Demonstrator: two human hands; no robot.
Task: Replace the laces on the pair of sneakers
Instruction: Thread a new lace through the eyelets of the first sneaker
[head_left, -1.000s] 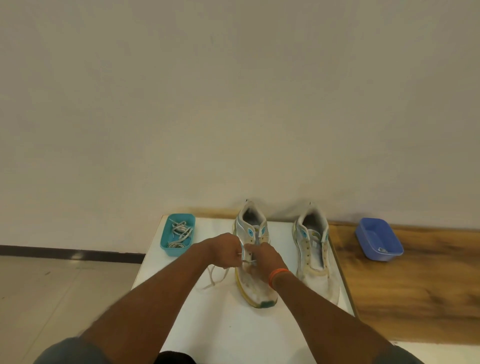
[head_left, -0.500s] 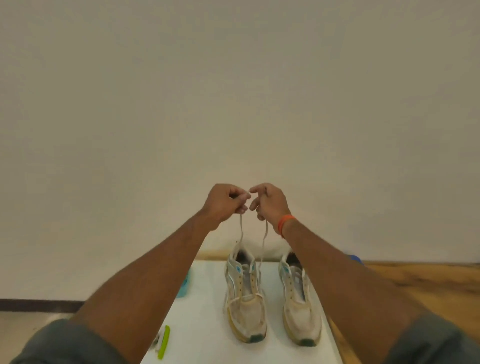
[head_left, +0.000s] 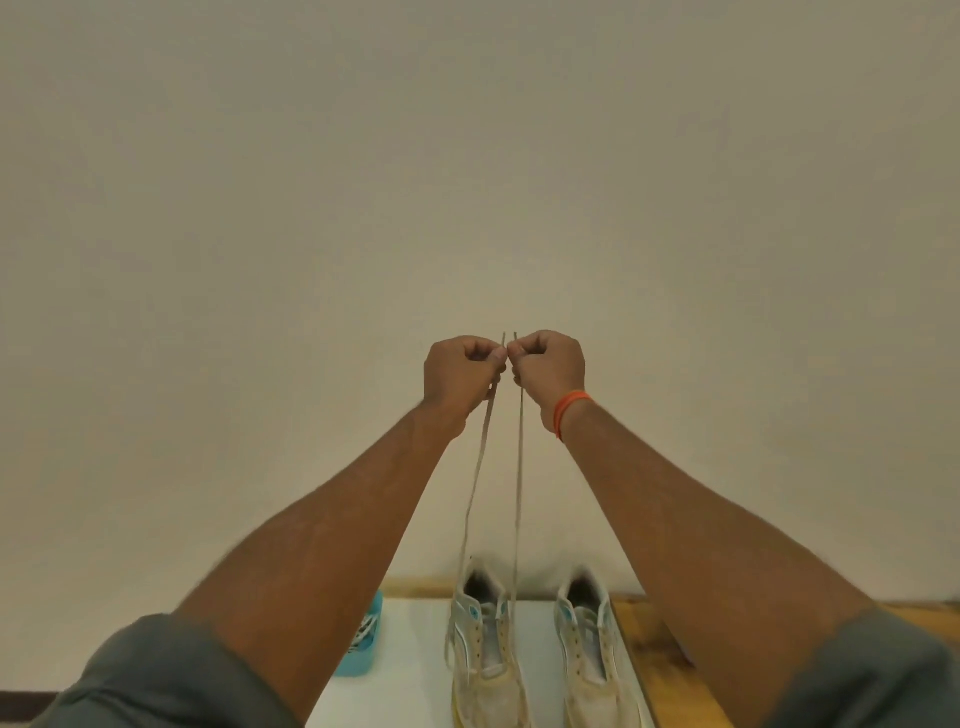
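Observation:
Two worn white sneakers stand side by side on the white table, toes toward me. From the left sneaker a pale lace rises in two taut strands. My left hand pinches the left strand's end and my right hand, with an orange band at the wrist, pinches the right strand's end. Both fists are held high above the shoe, almost touching, and the lace tips stick up above them. The right sneaker has no lace that I can see.
A teal tray with laces in it sits at the table's left, partly hidden by my left forearm. Wooden flooring lies right of the table. A plain wall fills the upper view.
Both hands rose from the left sneaker's tongue to high above it, drawing the two lace ends up until the strands are long and taut. The camera has tilted upward.

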